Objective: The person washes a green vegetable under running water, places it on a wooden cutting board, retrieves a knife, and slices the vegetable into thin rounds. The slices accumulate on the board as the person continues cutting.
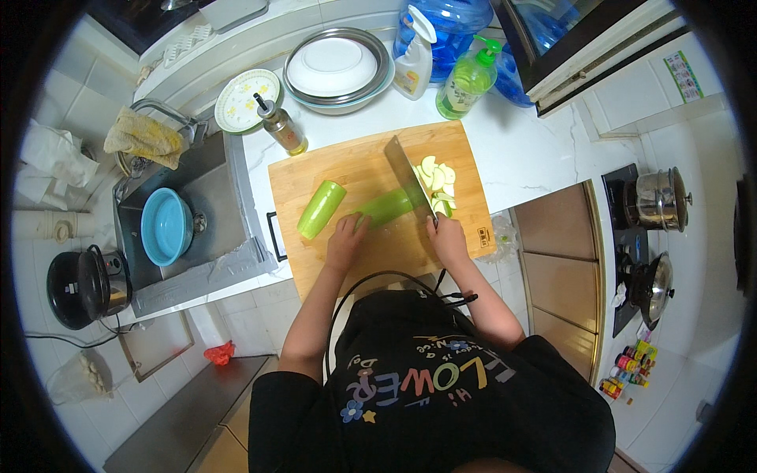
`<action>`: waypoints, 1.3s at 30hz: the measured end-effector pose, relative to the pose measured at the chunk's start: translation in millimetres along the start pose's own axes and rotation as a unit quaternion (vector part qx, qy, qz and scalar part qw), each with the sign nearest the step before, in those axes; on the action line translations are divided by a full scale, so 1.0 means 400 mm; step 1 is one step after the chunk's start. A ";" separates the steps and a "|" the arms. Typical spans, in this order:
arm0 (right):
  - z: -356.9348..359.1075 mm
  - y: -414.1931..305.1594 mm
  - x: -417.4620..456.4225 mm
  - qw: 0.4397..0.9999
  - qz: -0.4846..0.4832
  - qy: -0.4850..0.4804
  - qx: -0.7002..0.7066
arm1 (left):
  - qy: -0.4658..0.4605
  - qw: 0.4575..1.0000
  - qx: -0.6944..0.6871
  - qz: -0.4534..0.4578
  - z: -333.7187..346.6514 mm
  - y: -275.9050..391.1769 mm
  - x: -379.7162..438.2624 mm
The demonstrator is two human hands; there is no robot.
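Observation:
My right hand (446,236) is closed around the handle of a cleaver (408,171), whose broad blade stands at the right end of a peeled green gourd piece (387,209). The fingers of my left hand (348,236) rest on that piece's left end. A second green gourd piece (322,209) lies apart, to the left of my left hand. Pale slices (437,180) are heaped to the right of the blade. All of it is on a wooden cutting board (378,248) on the white counter.
Behind the board stand an oil bottle (284,129), stacked bowls (337,68), a spray bottle (416,56) and a green pump bottle (467,80). A sink (216,177) with a blue basin (166,226) is at the left. A stove (622,236) with pots is at the right.

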State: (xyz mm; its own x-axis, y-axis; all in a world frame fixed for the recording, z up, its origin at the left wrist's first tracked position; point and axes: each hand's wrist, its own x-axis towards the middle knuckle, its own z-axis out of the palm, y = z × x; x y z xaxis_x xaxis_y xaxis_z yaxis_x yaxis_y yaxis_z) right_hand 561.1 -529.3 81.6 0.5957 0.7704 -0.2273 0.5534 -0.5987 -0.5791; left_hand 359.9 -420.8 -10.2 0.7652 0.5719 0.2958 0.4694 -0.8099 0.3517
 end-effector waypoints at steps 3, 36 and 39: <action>-0.006 -0.001 -0.005 1.000 0.002 0.005 -0.006 | 0.007 1.000 0.004 0.000 0.006 -0.002 0.001; 0.062 0.037 -0.069 0.959 -0.157 0.103 -0.211 | -0.038 0.995 -0.074 -0.058 -0.008 -0.022 -0.002; 0.071 0.026 -0.082 0.960 -0.147 0.103 -0.215 | -0.041 0.996 -0.061 -0.040 -0.008 -0.028 -0.001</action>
State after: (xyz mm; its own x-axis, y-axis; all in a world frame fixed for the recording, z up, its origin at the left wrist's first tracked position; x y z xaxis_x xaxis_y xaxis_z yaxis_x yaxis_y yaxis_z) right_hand 530.9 -554.7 61.0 0.4546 0.8870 0.0811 0.8781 -0.4310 -0.2080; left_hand 352.9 -411.5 -11.5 0.7632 0.6176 0.1902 0.4776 -0.7373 0.4777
